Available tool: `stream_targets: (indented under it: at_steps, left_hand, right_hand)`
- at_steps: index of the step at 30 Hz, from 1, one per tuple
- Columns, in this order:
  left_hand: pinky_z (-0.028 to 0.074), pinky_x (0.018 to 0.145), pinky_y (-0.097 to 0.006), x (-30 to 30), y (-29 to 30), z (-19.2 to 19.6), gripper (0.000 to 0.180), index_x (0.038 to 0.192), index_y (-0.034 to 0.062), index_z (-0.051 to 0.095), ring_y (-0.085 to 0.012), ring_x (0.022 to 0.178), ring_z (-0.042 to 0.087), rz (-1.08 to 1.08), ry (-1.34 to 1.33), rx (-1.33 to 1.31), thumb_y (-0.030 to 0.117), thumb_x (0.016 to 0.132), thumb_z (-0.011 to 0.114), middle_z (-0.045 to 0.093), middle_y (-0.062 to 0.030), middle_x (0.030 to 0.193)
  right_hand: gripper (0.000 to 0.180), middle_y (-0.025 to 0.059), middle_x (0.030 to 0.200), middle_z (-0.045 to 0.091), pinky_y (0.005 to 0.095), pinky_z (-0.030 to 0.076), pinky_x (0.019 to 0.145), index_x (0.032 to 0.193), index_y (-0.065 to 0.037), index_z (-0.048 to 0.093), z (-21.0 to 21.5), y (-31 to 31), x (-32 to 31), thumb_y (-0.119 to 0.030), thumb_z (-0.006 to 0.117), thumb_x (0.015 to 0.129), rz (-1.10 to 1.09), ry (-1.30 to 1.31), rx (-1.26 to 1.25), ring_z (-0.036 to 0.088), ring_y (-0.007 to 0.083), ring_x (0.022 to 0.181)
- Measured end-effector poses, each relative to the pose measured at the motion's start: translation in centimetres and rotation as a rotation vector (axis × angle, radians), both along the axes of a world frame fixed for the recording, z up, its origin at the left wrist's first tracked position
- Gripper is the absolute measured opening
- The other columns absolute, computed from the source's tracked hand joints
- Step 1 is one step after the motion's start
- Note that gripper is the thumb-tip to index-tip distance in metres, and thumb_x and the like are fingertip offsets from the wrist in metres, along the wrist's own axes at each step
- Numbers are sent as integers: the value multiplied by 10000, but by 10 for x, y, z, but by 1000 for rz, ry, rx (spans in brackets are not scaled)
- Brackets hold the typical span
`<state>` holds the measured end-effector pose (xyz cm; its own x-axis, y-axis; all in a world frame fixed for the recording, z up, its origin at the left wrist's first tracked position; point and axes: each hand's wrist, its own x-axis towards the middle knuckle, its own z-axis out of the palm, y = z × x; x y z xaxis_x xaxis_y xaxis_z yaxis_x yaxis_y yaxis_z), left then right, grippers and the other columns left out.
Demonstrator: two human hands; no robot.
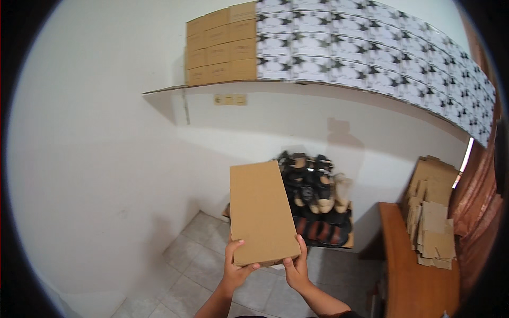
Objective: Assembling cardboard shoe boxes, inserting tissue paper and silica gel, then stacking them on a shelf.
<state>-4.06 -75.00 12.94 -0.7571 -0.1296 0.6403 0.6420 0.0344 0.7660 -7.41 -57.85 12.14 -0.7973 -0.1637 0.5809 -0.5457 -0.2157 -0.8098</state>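
Observation:
A closed brown cardboard box (262, 209), long and plain, is held up in front of me. My left hand (233, 265) grips its near left corner, thumb along the near end. At the near right corner my right hand (298, 267) holds it the same way, with the thumb on the near end and fingers along the side. The box's underside is hidden. Behind it, partly covered by it, a pile of shoes and sandals (318, 196) sits low against the wall, mostly black with some beige and brown pairs.
A wall shelf (164, 90) above carries stacked brown boxes (220, 47) and many white boxes with black star shapes (339, 42). At right, flattened cardboard pieces (435, 228) lie on a wooden desk (395, 254) beside a brown curtain (477, 196). Grey tiles (201, 254) cover the floor.

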Motion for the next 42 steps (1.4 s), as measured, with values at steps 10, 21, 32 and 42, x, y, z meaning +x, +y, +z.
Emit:
stream_targets:
  at_steps: [10,21,32,42]
  left_hand:
    - [377,943,-379,-1,-249,63,795,1250,47,383,-220,1131,426,519,191,40,469,693,763,401,-107,1211]
    - [253,1048,-390,-92,-407,147,842,1347,46,303,-251,1255,327,603,362,2,479,742,698,358,-120,1322]
    - [308,1021,-352,-303,-542,286,745,1388,34,262,-228,1217,387,709,612,-85,510,876,518,414,-142,1296]
    - [323,986,-347,-458,-593,347,631,1282,64,373,-248,1169,415,798,434,-143,544,881,452,437,-165,1248]
  right_hand:
    - [687,296,1447,152,403,201,1083,1403,23,184,96,-251,-42,-175,575,873,263,305,149,181,374,1364]
    - [730,258,1453,180,409,231,1077,1421,-31,188,156,-427,-154,-66,596,817,384,505,42,159,376,1372]
    - [718,247,1418,265,569,175,1053,1443,-92,107,286,-539,-345,-164,521,861,14,968,202,195,402,1349]
    - [597,190,1377,368,635,172,1023,1426,-240,227,331,-578,-469,-347,503,907,-501,1004,537,393,333,1254]
